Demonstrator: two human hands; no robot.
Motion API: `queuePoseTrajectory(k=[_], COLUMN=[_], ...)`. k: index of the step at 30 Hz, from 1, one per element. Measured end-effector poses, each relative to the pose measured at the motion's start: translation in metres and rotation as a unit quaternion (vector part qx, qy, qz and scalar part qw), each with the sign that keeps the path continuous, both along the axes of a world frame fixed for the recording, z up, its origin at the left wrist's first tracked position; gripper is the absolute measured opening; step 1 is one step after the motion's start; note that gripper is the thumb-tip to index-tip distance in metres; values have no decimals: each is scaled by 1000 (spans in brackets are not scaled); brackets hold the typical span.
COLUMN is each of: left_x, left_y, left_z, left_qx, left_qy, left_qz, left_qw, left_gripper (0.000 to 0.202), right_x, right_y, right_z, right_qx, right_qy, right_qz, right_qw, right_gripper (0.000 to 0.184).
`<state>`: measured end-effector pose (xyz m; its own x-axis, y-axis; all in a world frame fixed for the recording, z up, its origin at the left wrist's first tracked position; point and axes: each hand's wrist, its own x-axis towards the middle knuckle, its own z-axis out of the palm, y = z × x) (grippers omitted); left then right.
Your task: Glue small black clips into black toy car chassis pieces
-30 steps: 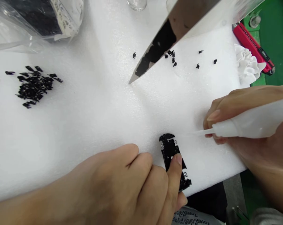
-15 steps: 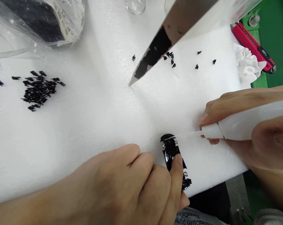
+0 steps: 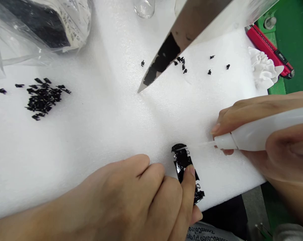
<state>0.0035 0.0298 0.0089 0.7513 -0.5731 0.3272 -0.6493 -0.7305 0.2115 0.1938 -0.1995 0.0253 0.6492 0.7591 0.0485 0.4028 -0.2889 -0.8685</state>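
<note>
Left hand is pinning a small black part down on the white foam sheet, lower middle of the frame, one fingertip pressed on top. Right hand is wrapped around a white squeeze bottle at the right, thin nozzle tip right at the part's top end. Pile of tiny black clips sits at the left.

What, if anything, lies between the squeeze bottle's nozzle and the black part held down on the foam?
Nothing visible. Only bare foam separates the nozzle of the bottle in the right hand from the upper end of the black part. The left hand presses the part lower down, off that line.
</note>
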Motion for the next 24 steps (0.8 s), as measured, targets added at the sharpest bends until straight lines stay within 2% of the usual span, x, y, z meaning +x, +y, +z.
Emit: queuePoseTrajectory(k=[3, 7, 14, 20, 22, 24], left_x=[1, 0, 0, 1, 0, 0], left_y=[0, -1, -2, 0, 0, 0], left_z=[0, 1, 3, 2, 1, 1], left_qx=[-3, 1, 1, 5, 4, 2], left_qy=[9, 1, -1, 0, -1, 2], left_qz=[2, 4, 6, 3, 3, 6], left_qw=[1000, 1000, 1000, 1000, 1000, 1000], left_gripper=[52, 50, 51, 52, 51, 50], right_x=[7, 13, 10, 6, 6, 7], right_y=[7, 7, 8, 9, 7, 4], right_z=[4, 6, 6, 9, 7, 0], right_qx=[-19, -29, -45, -33, -36, -13], right_qy=[32, 20, 2, 16, 22, 16], right_qz=[49, 104, 97, 46, 62, 30], right_qw=[998, 994, 994, 998, 997, 999], right_gripper=[49, 51, 46, 48, 43, 38])
